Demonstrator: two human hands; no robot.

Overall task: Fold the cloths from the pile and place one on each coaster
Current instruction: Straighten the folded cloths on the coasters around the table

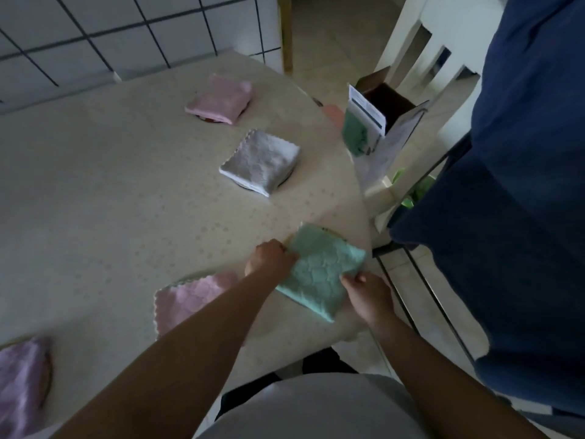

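Placement step, head view. Nearest, at the table's front-left corner, a lilac cloth lies over a coaster edge. Next, a pink cloth lies folded, partly behind the left forearm. The left hand and right hand pinch opposite edges of the folded green cloth, fingers curled onto it, near the table's right edge; a coaster rim seems to peek out just behind it. Farther on, a grey cloth and a far pink cloth each cover a coaster. Judged next: centre the green cloth on its coaster and release.
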